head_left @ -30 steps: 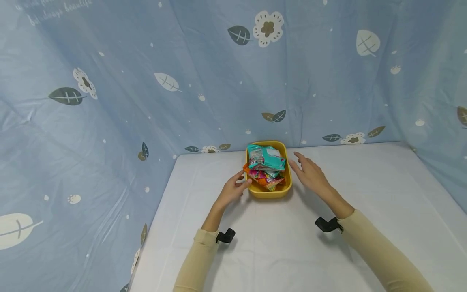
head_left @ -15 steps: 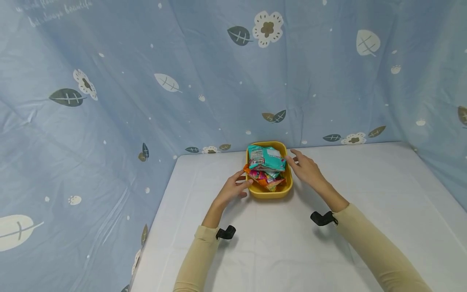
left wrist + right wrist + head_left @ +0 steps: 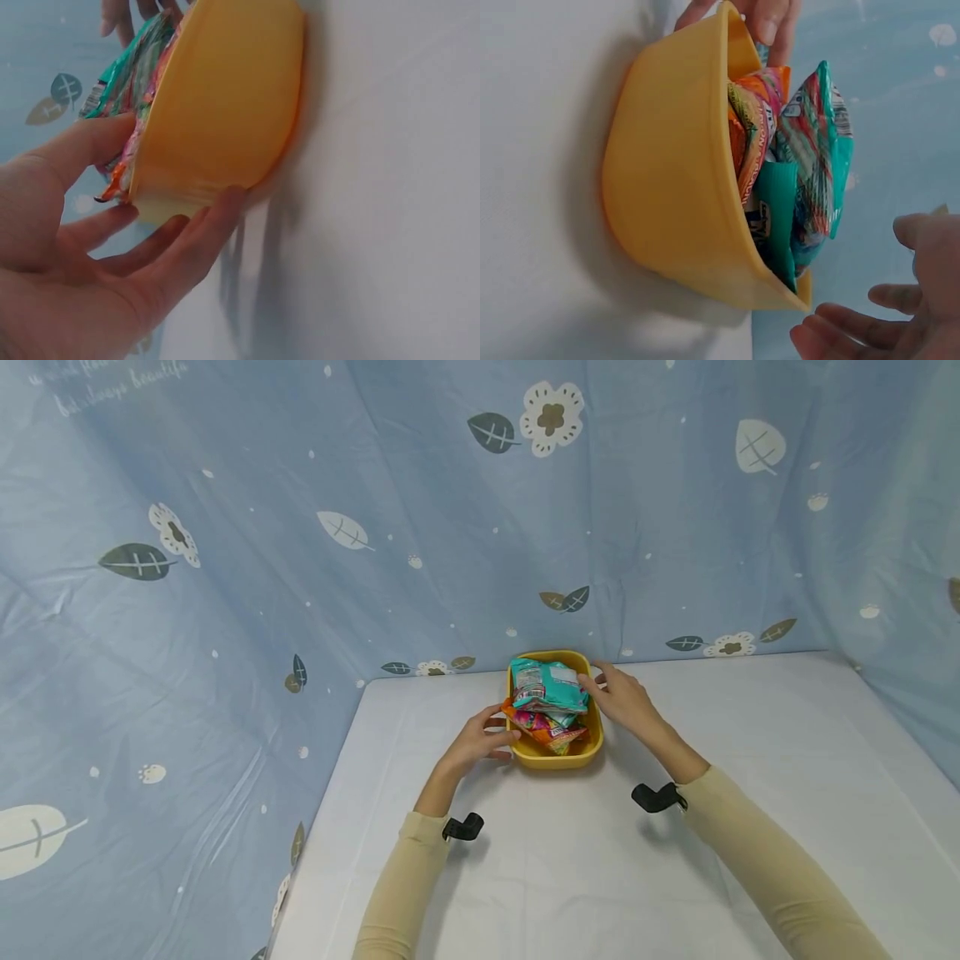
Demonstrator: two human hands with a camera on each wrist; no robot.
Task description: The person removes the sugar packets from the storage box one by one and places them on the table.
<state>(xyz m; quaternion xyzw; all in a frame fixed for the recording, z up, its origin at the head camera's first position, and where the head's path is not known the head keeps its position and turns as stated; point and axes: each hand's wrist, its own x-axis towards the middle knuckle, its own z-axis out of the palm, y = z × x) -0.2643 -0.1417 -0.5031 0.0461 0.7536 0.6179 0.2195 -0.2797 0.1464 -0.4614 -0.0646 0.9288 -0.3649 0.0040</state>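
A yellow plastic tub (image 3: 557,762) stands on the white table against the back curtain. Heaped in it are several snack packets: a teal packet (image 3: 547,685) on top and an orange-and-pink packet (image 3: 540,724) lower at the front left. My left hand (image 3: 474,742) is at the tub's left side, fingers spread along the outer wall, thumb reaching over the rim beside the packets. My right hand (image 3: 624,697) is at the right rim, fingers extended and apart; in the right wrist view, those fingers (image 3: 855,326) show just off the tub's end.
A blue curtain (image 3: 450,527) with leaves and flowers hangs behind and to the left of the white tabletop (image 3: 570,877). Each wrist wears a small black camera, one on the left (image 3: 465,827) and one on the right (image 3: 654,797).
My right hand has moved left to the tub's right rim. My left fingers have come slightly closer to the left wall. The tub and packets stay in place.
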